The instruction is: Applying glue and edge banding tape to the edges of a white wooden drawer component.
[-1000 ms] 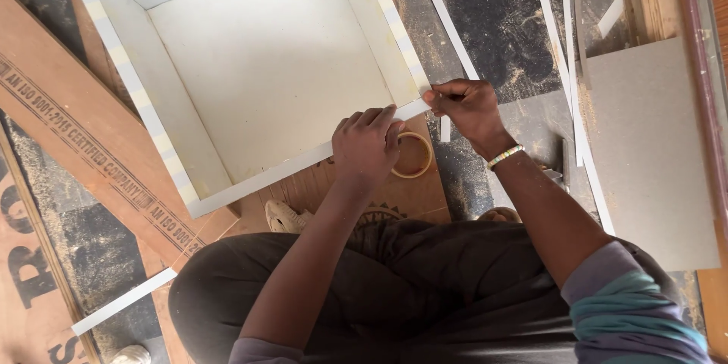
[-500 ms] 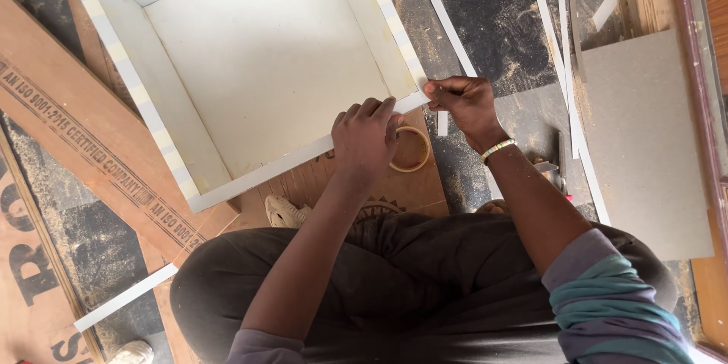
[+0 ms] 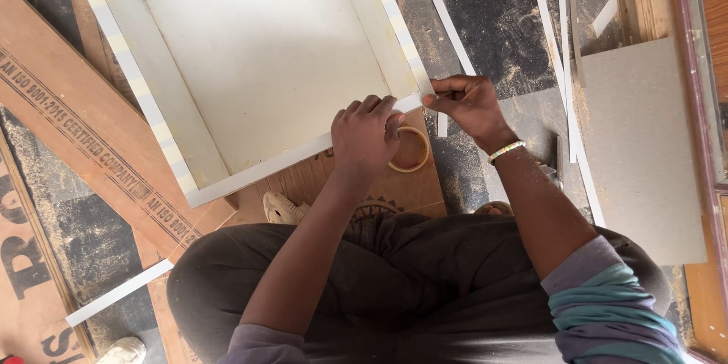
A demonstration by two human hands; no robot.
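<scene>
Here the left hand (image 3: 365, 130) lies palm down on the near edge of a white open box (image 3: 265, 68), its fingers spread flat and pressed on the white edge strip (image 3: 303, 153) that runs along that rim; it grips nothing, it only presses. Just beside it, the right hand (image 3: 470, 106) is closed in a pinch at the box's near right corner, thumb and forefinger nipping the end of the strip where it meets the corner; a short white tail (image 3: 442, 123) hangs down from the pinch. A beaded bracelet (image 3: 506, 151) circles the right wrist. A roll of tape (image 3: 410, 149), tan and round, lies on the brown plywood sheet (image 3: 91, 144) just below the rim, between the two hands and partly under the left fingers. The box stands open side up on the plywood, and its side rims carry a band of alternating pale patches. Loose white strips (image 3: 557, 53) lie on the dusty floor to the right, near a grey board (image 3: 644, 144). Another white strip (image 3: 121, 292) lies at the lower left. The person sits cross-legged in dark trousers, with a sandalled foot (image 3: 284, 208) showing under the box's near edge.
</scene>
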